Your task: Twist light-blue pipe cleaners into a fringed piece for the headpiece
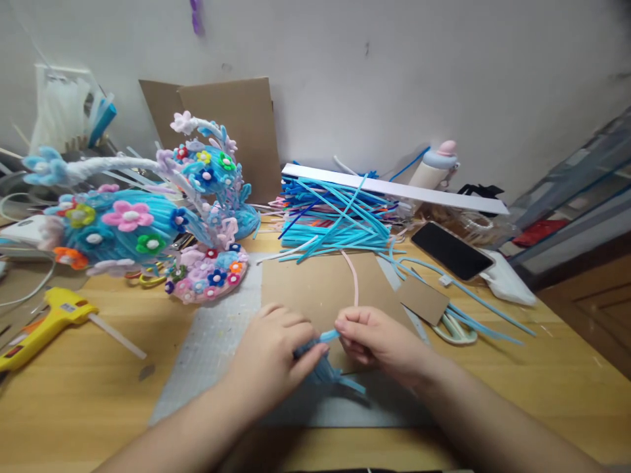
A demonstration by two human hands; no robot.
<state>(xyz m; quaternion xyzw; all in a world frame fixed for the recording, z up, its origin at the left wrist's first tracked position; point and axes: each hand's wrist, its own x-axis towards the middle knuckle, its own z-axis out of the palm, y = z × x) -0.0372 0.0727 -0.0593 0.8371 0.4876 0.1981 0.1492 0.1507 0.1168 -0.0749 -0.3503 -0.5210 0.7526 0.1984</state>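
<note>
**Forearms low, two hands on one blue bundle**

My left hand [279, 341] is curled round the blue bundle [323, 373], its fingers hiding much of it. With my right hand [372, 338] I pinch one blue strand [329, 336] that stretches across from the bundle, thumb and forefinger pressed together. All this sits above a flat cardboard sheet [305, 282] and the grey mat [197, 381] on my worktop [89, 427]. One pink strand [351, 269] runs from the far side towards my right hand; whether it touches, I can't tell.

Two flower-covered blue ornaments [133, 246] crowd the left, blocking part of what lies behind, with one round flowered base [210, 289] just beside them. Nearer left lies one yellow glue gun [62, 309]. Straight ahead, across the far side, one long white strip [394, 190] leans along a heap of blue stems [335, 226], too many to count. To the right I have one phone [451, 249], and one small card [424, 299] lying over loose strands [486, 322].

At the far left, one pale container [64, 108] holds whitish pieces, blurred. One pink-topped bottle [434, 171] stands far right, its contents hidden.
</note>
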